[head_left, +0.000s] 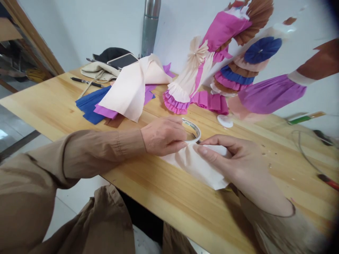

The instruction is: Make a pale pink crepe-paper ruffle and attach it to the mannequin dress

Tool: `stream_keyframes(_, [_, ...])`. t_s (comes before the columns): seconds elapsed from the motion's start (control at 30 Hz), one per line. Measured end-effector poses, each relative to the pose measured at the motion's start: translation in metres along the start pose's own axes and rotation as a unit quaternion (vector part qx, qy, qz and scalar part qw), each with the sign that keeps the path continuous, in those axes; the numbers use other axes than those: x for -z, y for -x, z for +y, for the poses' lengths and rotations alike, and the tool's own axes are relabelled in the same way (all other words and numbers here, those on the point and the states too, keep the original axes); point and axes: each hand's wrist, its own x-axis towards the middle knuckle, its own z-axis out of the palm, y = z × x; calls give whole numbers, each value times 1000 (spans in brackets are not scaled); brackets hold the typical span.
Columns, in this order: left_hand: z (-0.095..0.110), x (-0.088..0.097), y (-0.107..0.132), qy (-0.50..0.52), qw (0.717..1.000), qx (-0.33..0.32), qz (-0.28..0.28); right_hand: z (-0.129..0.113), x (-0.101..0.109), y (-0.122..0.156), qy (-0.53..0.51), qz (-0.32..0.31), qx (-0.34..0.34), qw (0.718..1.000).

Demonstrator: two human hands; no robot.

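My left hand [166, 135] is closed, its fingertips bent down at the top edge of a cream sheet of crepe paper [209, 171]. My right hand [238, 162] pinches the same edge a short way to the right, thumb and forefinger together. Between the two pinches the paper is gathered into small folds. Just behind it lies a roll of tape [196, 128], its white ring partly hidden by my left hand. The paper hangs towards the table's front edge.
Cream, purple and blue crepe paper sheets [127, 88] lie at the back left, near a phone [123, 60], a pen [87, 82] and a steel flask [150, 28]. Paper-dressed bottle figures [190, 81] stand along the wall. A white disc [225, 121] and a green-handled tool [304, 118] lie to the right.
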Motion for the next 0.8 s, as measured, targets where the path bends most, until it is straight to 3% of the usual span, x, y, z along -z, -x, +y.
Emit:
stream_keyframes(0.07, [1, 0, 0, 13, 1000, 11, -9, 4, 3, -3, 26, -4, 11, 1000])
stream_keyframes(0.17, [2, -1, -1, 39, 999, 26, -21, 5, 8, -6, 104, -3, 89, 990])
stream_keyframes(0.27, [2, -2, -1, 62, 997, 32, -16, 2, 13, -6, 182, 2, 181, 966])
stream_keyframes(0.37, [2, -2, -1, 69, 997, 45, -14, -3, 15, -4, 267, 46, 219, 937])
stream_keyframes(0.43, [2, -2, -1, 70, 996, 52, -14, -7, 14, -2, 292, 54, 213, 931])
stream_keyframes(0.63, [2, -2, -1, 65, 997, 50, 2, -18, 12, 2, 120, -5, 87, 989])
stream_keyframes(0.8, [2, -3, 0, 65, 997, 50, 1, -13, 6, 3, 92, 20, 64, 994])
